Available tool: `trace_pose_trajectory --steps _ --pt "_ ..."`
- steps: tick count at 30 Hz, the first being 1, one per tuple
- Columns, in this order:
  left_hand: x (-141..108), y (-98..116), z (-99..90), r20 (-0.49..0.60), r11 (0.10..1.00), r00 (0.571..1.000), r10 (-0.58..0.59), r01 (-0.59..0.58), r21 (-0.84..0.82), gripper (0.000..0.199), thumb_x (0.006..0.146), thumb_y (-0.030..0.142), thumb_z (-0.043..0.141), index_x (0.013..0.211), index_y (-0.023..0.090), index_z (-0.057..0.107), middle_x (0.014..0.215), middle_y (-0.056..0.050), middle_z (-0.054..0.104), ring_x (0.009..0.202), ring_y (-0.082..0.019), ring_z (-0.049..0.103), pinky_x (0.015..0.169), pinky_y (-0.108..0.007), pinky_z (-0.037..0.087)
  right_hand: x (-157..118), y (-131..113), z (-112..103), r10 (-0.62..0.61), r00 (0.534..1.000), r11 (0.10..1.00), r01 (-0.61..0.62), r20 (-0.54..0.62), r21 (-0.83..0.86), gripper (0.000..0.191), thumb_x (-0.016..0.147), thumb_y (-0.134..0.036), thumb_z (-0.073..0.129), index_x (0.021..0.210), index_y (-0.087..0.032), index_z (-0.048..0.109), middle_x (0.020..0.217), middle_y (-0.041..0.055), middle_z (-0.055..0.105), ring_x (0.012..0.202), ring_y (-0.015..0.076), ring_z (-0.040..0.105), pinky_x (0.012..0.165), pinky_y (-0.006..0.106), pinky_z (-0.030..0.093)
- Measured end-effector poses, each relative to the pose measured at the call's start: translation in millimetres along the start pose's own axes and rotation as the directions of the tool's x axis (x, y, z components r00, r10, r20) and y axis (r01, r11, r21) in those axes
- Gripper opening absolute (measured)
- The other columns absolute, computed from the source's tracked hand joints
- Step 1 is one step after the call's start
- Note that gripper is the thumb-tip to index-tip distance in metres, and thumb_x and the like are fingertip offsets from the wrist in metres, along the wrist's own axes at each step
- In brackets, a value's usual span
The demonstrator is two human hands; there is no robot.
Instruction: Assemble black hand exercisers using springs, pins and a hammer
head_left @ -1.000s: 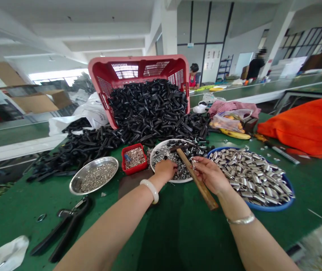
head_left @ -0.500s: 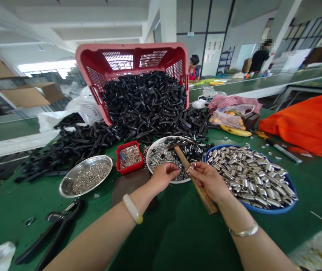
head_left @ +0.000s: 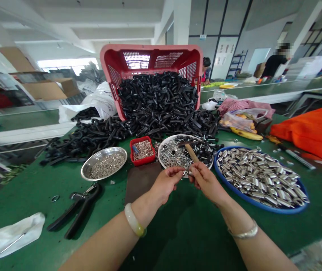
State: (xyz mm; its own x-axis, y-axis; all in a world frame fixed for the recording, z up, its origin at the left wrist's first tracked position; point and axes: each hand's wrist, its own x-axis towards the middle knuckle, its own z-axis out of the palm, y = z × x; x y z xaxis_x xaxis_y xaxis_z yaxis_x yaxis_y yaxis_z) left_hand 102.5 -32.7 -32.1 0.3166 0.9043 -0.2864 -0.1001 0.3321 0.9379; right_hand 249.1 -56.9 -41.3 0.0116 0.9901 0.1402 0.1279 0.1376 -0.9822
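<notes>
My left hand (head_left: 165,184) and my right hand (head_left: 207,182) meet over the front rim of a white plate (head_left: 161,160), pinching a small metal spring (head_left: 188,173) between their fingertips. The plate holds mixed metal parts and black pieces. A hammer's wooden handle (head_left: 191,153) lies across the plate, its lower end hidden behind my right hand. To the right, a blue basin (head_left: 248,201) is heaped with metal springs. A dark mat (head_left: 141,184) lies under my left hand.
A tipped red basket (head_left: 149,51) spills black plastic pieces (head_left: 161,101) across the green table. A red box (head_left: 141,162), steel tray (head_left: 104,177), black pliers (head_left: 78,210), and orange bag (head_left: 310,135) stand around. Two people (head_left: 275,64) work farther back.
My hands have drawn closer together around the spring. The wooden handle no longer extends onto the table below my right hand. The whole view has shifted as my head turned.
</notes>
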Motion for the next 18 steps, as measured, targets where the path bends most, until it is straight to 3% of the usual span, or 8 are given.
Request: trace_pose_trajectory --steps 4,6,8,10,12,15,18 --pt "-5.7 -10.6 -13.2 0.049 0.997 0.998 0.026 -0.022 -0.078 0.037 0.061 0.035 0.068 0.092 0.016 0.060 0.065 0.004 0.049 0.045 -0.002 0.035 0.039 -0.014 0.021 1.7 -3.6 3.9 0.064 0.992 0.998 -0.064 0.110 0.001 0.025 0.080 -0.047 0.044 0.078 -0.022 0.045 0.054 -0.0048 0.048 0.039 0.0069 0.036 0.036 0.019 0.027" --pt "-9.2 -14.0 -19.1 0.050 0.997 0.996 0.073 -0.073 0.004 0.034 0.064 0.034 0.066 0.092 0.015 0.060 0.069 0.002 0.054 0.048 -0.003 0.039 0.041 -0.015 0.025 2.3 -9.3 6.1 0.069 0.989 0.995 -0.059 0.133 -0.080 0.025 0.079 -0.047 0.045 0.078 -0.022 0.047 0.053 -0.0040 0.050 0.039 0.0082 0.039 0.037 0.021 0.030" --pt "-12.9 -14.8 -24.1 0.049 0.967 0.982 0.181 -0.187 0.175 0.029 0.067 0.030 0.064 0.090 0.014 0.062 0.074 -0.002 0.059 0.055 -0.006 0.046 0.047 -0.017 0.033 3.2 -17.3 10.8 -0.016 0.996 0.964 0.037 0.083 -0.263 0.023 0.078 -0.045 0.048 0.078 -0.022 0.051 0.058 -0.0009 0.055 0.044 0.0117 0.048 0.042 0.024 0.037" --pt "-15.8 -13.6 -28.5 0.068 0.898 0.953 0.294 -0.300 0.321 0.025 0.067 0.027 0.064 0.088 0.013 0.063 0.079 -0.004 0.062 0.063 -0.009 0.051 0.056 -0.020 0.039 4.4 -25.2 19.2 -0.160 0.987 0.872 0.151 0.022 -0.465 0.019 0.077 -0.042 0.050 0.079 -0.023 0.055 0.066 0.0023 0.060 0.057 0.0163 0.056 0.053 0.028 0.042" --pt "-17.6 -12.0 -33.5 0.051 0.876 0.936 0.348 -0.344 0.339 0.023 0.067 0.026 0.063 0.086 0.013 0.063 0.080 -0.005 0.064 0.067 -0.012 0.054 0.060 -0.022 0.042 6.6 -29.0 31.0 -0.265 0.964 0.795 0.223 0.007 -0.564 0.018 0.076 -0.039 0.053 0.084 -0.023 0.058 0.076 0.0043 0.063 0.069 0.0197 0.059 0.064 0.031 0.044" --pt "-19.5 -10.9 -43.9 -0.039 0.889 0.929 0.369 -0.341 0.305 0.019 0.070 0.028 0.060 0.081 0.012 0.061 0.077 -0.005 0.065 0.067 -0.013 0.056 0.062 -0.023 0.044 11.7 -22.6 50.7 -0.269 0.963 0.869 0.240 -0.007 -0.432 0.028 0.072 -0.037 0.059 0.096 -0.022 0.058 0.083 0.0046 0.064 0.073 0.0198 0.060 0.068 0.033 0.046" --pt "-21.8 -10.4 -57.7 -0.044 0.807 0.899 0.436 -0.368 0.461 0.019 0.072 0.030 0.057 0.082 0.015 0.062 0.077 -0.004 0.065 0.066 -0.013 0.056 0.061 -0.024 0.043 15.3 -8.4 66.9 -0.143 0.989 0.976 0.134 -0.038 -0.172 0.034 0.070 -0.040 0.061 0.096 -0.019 0.057 0.073 0.0030 0.063 0.067 0.0183 0.059 0.061 0.031 0.048"
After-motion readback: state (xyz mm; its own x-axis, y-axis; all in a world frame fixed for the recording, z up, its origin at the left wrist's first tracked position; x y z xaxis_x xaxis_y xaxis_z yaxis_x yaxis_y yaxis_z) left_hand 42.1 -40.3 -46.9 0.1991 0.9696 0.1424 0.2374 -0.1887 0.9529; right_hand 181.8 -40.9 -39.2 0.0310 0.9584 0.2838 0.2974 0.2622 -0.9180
